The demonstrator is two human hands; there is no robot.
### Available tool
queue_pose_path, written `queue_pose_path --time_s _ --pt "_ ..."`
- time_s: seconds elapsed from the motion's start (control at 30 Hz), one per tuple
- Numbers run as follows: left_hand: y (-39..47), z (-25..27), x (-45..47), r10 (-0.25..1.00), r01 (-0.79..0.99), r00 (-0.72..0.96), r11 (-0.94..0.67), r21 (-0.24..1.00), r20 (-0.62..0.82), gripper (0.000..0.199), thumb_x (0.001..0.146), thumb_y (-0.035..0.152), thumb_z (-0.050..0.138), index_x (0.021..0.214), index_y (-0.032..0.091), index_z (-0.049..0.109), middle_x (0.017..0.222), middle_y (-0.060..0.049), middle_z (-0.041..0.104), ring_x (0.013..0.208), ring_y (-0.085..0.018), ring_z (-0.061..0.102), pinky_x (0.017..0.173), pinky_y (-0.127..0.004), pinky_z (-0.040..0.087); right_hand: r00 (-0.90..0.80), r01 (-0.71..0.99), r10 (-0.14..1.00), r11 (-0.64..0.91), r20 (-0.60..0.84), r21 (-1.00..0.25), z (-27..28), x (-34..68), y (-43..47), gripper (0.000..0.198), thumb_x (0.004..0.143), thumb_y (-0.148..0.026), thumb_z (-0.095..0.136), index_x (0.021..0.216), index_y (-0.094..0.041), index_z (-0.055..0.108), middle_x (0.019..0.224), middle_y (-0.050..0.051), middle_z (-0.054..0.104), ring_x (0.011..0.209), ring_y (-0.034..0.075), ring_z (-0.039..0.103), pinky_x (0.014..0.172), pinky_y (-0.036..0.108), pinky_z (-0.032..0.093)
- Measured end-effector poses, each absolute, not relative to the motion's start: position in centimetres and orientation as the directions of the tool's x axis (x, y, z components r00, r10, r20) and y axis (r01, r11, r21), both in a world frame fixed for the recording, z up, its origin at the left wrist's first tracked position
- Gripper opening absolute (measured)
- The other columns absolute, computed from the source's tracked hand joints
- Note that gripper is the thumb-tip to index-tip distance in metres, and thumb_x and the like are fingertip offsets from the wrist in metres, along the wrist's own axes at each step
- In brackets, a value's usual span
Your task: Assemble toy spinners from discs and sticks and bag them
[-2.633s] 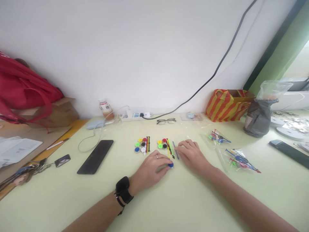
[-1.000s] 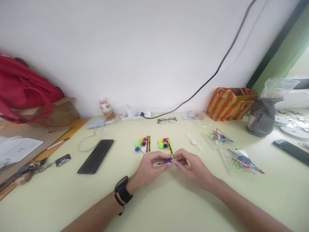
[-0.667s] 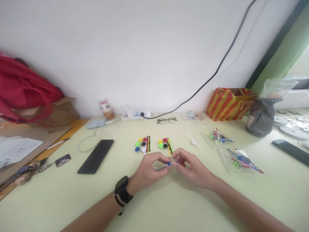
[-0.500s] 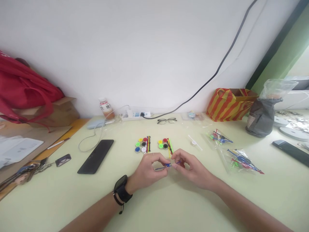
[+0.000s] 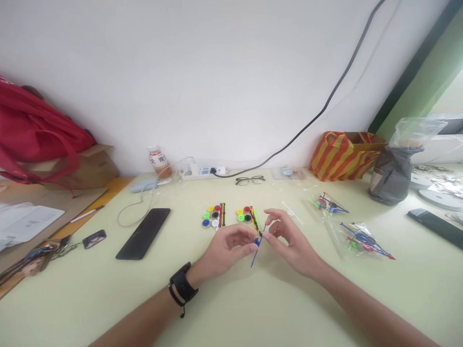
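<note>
My left hand (image 5: 229, 246) pinches a thin blue plastic stick (image 5: 253, 260) with a small blue piece around its middle. The stick is tilted, its lower end towards me. Beside it, my right hand (image 5: 289, 241) is open, index finger and thumb apart; the thumb tip is close to the stick, and I cannot tell whether it touches. Just beyond my hands lie two groups of small coloured discs (image 5: 211, 216) (image 5: 243, 215), each with a row of coloured sticks (image 5: 222, 214) (image 5: 254, 216) alongside.
Clear bags of coloured parts (image 5: 365, 241) (image 5: 327, 205) lie to the right. A black phone (image 5: 142, 234) is at left. Glasses (image 5: 250, 180), a power strip (image 5: 202, 173) and a bottle (image 5: 159, 161) line the wall. A striped bag (image 5: 345, 156) stands at back right.
The blue stick has turned from nearly level to steeply tilted. My right fingers have spread apart from their pinch on it, while my left hand keeps its hold.
</note>
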State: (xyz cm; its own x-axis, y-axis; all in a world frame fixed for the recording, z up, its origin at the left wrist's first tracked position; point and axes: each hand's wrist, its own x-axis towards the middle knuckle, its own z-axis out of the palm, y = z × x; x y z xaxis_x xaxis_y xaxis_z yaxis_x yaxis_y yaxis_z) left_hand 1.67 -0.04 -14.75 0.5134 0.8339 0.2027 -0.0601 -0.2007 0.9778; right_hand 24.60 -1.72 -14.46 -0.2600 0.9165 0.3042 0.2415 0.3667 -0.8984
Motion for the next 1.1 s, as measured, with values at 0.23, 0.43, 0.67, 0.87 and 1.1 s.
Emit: queue_pose_path --time_s 0.23,0.43,0.67,0.87,1.1 --pt "0.6 -15.0 1.5 0.890 -0.166 0.446 -0.024 0.986 0.096 0.028 0.080 0.027 0.089 0.100 0.015 0.074 0.095 -0.006 0.075 0.086 -0.015 0.072 0.083 -0.028 0.061 -0.243 0.278 0.891 0.444 0.384 -0.852 -14.8 24.5 -2.0 0.044 0.105 -0.038 0.051 0.149 -0.032 0.046 0.100 0.004 0.059 0.080 0.018 0.060 0.078 0.035 0.055" --pt "0.7 -14.7 1.5 0.906 -0.184 0.415 -0.006 0.983 0.083 0.028 0.078 0.026 0.090 0.097 0.014 0.075 0.093 -0.005 0.075 0.086 -0.015 0.072 0.082 -0.027 0.062 -0.212 0.133 0.918 0.366 0.335 -0.921 -15.3 23.7 -2.5 0.040 0.106 -0.042 0.050 0.145 -0.033 0.044 0.107 0.003 0.057 0.073 0.014 0.055 0.072 0.032 0.051" --pt "0.5 -14.6 1.6 0.906 -0.176 0.412 -0.026 0.984 0.098 0.027 0.078 0.025 0.090 0.097 0.014 0.075 0.095 -0.006 0.076 0.088 -0.016 0.073 0.085 -0.028 0.062 -0.333 0.094 0.912 0.284 0.238 -0.954 -14.3 24.4 -1.9 0.052 0.108 -0.049 0.041 0.065 -0.021 0.042 0.071 -0.001 0.042 0.068 0.016 0.042 0.065 0.031 0.035" --pt "0.4 -14.7 1.8 0.887 -0.186 0.444 -0.046 0.982 0.126 0.025 0.080 0.022 0.088 0.101 0.015 0.075 0.099 -0.006 0.077 0.092 -0.017 0.074 0.088 -0.029 0.062 -0.359 0.167 0.912 0.272 0.199 -0.948 -13.9 24.2 -2.3 0.023 0.102 -0.044 0.060 0.098 -0.021 0.061 0.084 0.000 0.056 0.078 0.016 0.051 0.071 0.030 0.042" --pt "0.2 -14.8 1.8 0.871 -0.197 0.474 -0.038 0.980 0.129 0.026 0.080 0.022 0.089 0.101 0.015 0.076 0.101 -0.008 0.078 0.094 -0.019 0.075 0.088 -0.032 0.063 -0.381 0.224 0.898 0.318 0.218 -0.921 -14.2 23.8 -2.3 0.022 0.102 -0.042 0.058 0.096 -0.022 0.061 0.080 -0.001 0.055 0.073 0.015 0.050 0.068 0.029 0.042"
